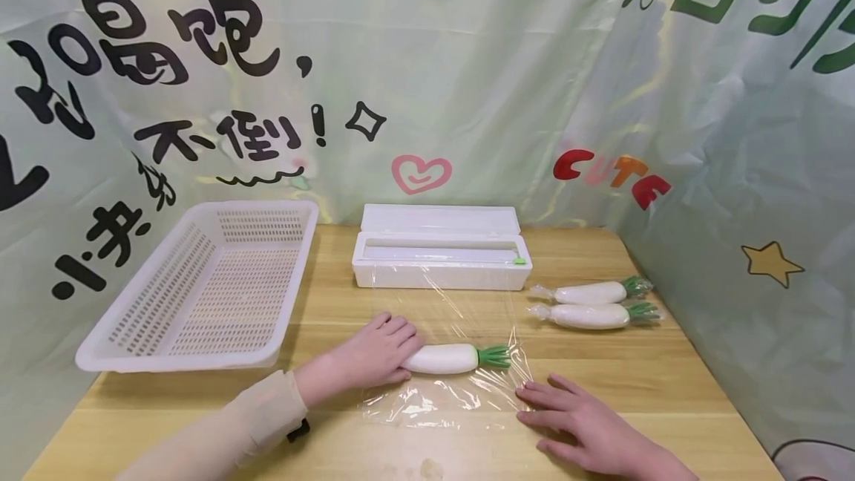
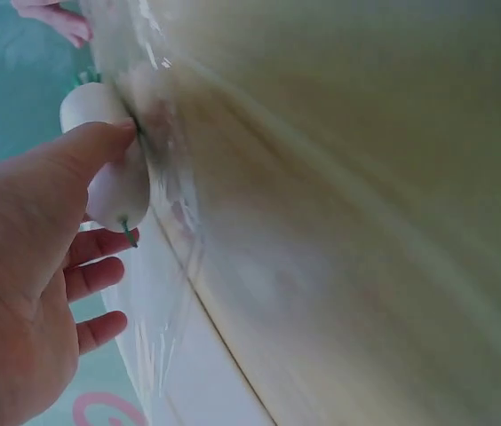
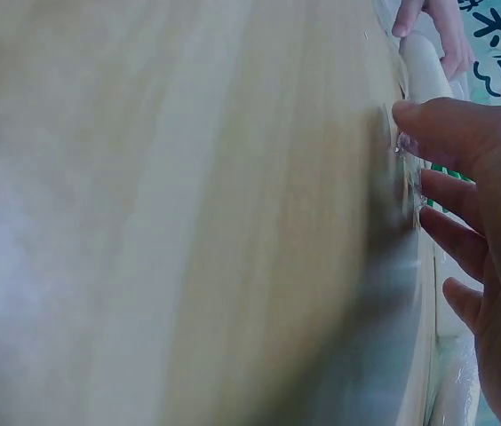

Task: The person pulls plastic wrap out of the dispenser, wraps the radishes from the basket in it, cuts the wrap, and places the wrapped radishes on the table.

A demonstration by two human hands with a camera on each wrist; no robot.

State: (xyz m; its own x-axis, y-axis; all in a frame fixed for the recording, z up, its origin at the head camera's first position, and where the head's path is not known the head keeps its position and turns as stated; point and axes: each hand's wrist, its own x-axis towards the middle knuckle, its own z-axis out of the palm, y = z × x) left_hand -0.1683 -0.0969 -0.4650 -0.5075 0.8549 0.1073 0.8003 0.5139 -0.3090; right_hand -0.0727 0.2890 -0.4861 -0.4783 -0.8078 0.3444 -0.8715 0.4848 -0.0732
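A white radish with green stem stubs lies on a sheet of clear plastic film on the table. My left hand holds the radish by its left end; in the left wrist view the thumb presses on its side, with the other fingers beyond it. The film runs back to a white dispenser box, whose lid stands up. At the film's right edge is my right hand, fingers spread and lightly bent, fingertips right at the wrinkled film. In the right wrist view, the thumb is beside the film's edge.
Two film-wrapped radishes lie at the right on the wooden table. A white perforated basket stands at the left, overhanging the table's left edge. A printed cloth backdrop rises behind and at both sides. A green slider sits on the dispenser.
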